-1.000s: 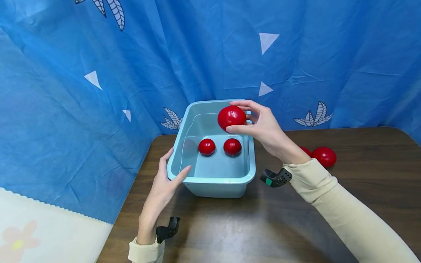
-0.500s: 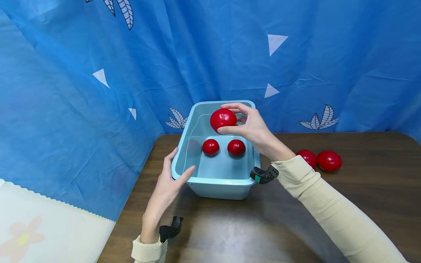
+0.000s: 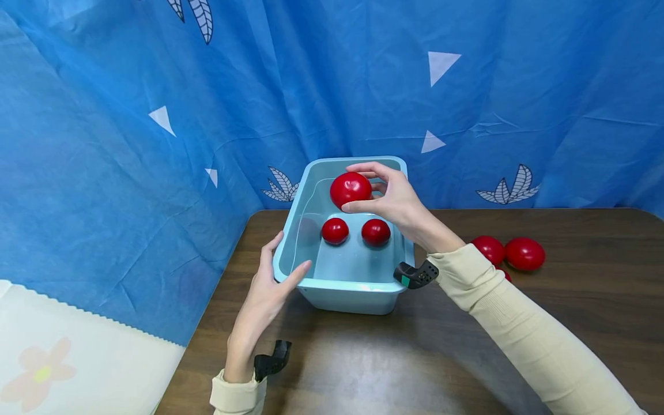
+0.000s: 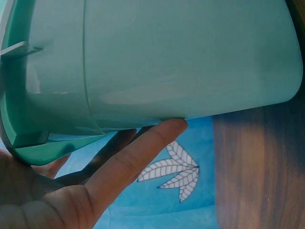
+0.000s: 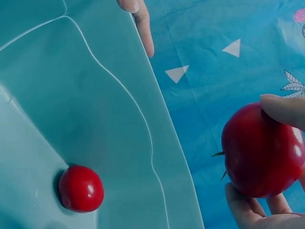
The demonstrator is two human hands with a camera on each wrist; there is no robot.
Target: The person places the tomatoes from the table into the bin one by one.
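- Right-hand grip [image 3: 396, 199]: thumb and fingers pinch a tomato [image 3: 350, 190] above the tub [image 3: 358, 297]. This tomato has moved left across the tub since one second ago, when it hung by the tub's right side.
- Left-hand grip [image 3: 264, 293]: thumb and fingers spread, touching the tub's near left corner, as one second ago.
- Two tomatoes, one left [image 3: 335, 230] and one right [image 3: 376, 233], rest apart on the tub floor, their positions in the tub unchanged.
- Worktop [image 3: 596, 300], right of the tub: two tomatoes sit side by side, now clear of the wrist that partly covered them. A third [image 3: 507, 276] now shows partly beside the sleeve [image 3: 498, 300].
- Right wrist view only: green stem bits [image 5: 218, 154] on the held tomato.
- Left wrist view only: a tab [image 4: 20, 49] under the tub's rim; straight fingers [image 4: 128, 160] lie against the outer wall.
- Head view only: the tomatoes on the worktop.
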